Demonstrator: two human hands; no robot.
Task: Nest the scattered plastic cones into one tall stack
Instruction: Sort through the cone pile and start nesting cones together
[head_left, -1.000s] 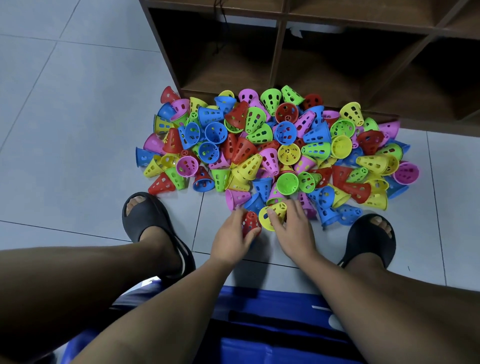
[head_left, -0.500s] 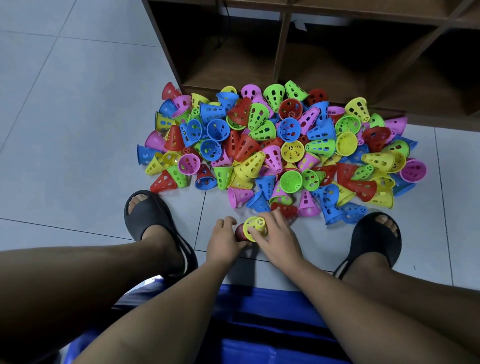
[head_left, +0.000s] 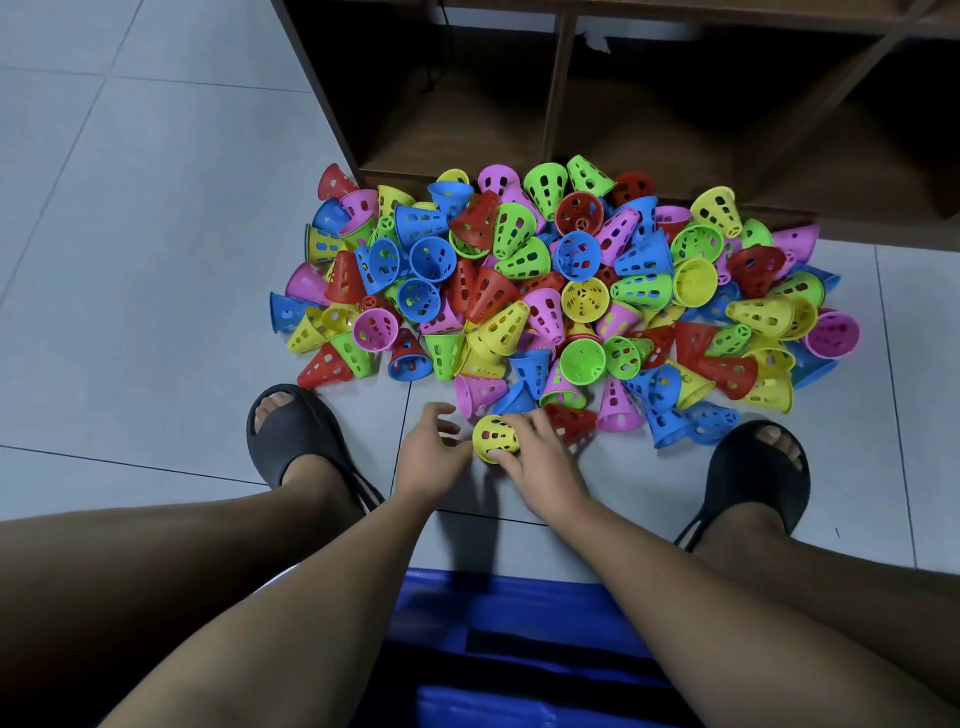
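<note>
Cones (head_left: 561, 291) sit in a mixed-colour heap on the tiled floor (head_left: 130, 260), back edge against the wooden shelf unit (head_left: 675, 130). On my feed: R hand (head_left: 540, 460) grips a yellow cone (head_left: 493, 436) at the heap's near edge, fingers over it, thumb under. L hand (head_left: 431, 452) just beside that cone, fingers loosely curled, nothing visible in it. Red cone (head_left: 574, 423) lies just beyond R knuckles

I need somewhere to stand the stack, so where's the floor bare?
Bare tile lies left of the cone pile, beyond the left sandal, and in a narrow strip between it and the right sandal. Cones crowd up to the shelf.
</note>
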